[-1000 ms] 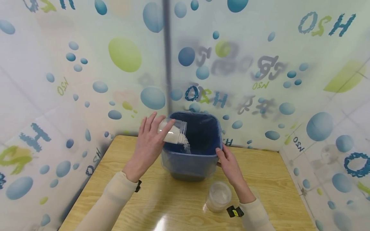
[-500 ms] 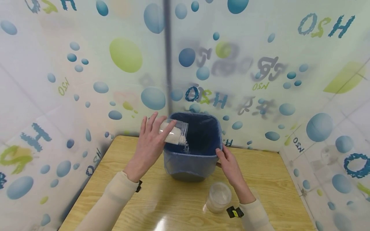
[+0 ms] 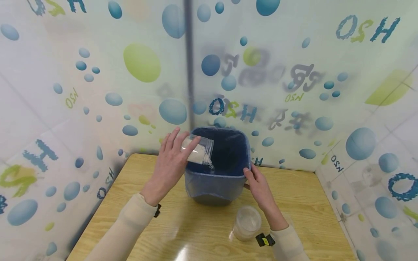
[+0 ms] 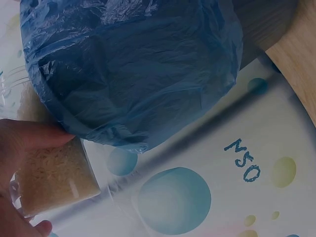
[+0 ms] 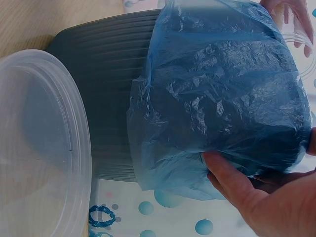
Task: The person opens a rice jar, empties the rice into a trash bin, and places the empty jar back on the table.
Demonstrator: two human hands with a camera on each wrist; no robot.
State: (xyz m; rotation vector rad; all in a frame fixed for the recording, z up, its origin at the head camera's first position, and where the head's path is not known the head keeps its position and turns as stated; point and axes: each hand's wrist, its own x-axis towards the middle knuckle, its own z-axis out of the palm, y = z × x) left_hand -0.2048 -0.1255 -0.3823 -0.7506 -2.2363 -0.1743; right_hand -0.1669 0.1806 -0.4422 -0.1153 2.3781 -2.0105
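Note:
My left hand [image 3: 166,166] grips a clear plastic jar [image 3: 197,150] of rice, tipped sideways over the near left rim of a bin [image 3: 212,199]. A few grains fall from its mouth into the bin. In the left wrist view, the rice [image 4: 59,173] fills much of the jar, and my thumb and fingers lie around its wall. A thin blue plastic bag [image 5: 212,94] lines the bin and hangs over its dark ribbed outside. My right hand [image 3: 259,185] holds the bin's right rim through the bag, thumb outside. The bin stands upright on the table.
A clear round plastic container [image 3: 247,222] stands on the wooden table [image 3: 183,228], in front of the bin and close to my right wrist. Patterned curtain-like walls [image 3: 277,90] with bubbles and letters surround the table's back and sides.
The falling stream of rice has thinned to a few grains. My left hand and the jar have shifted slightly right. My right hand keeps its hold on the rim.

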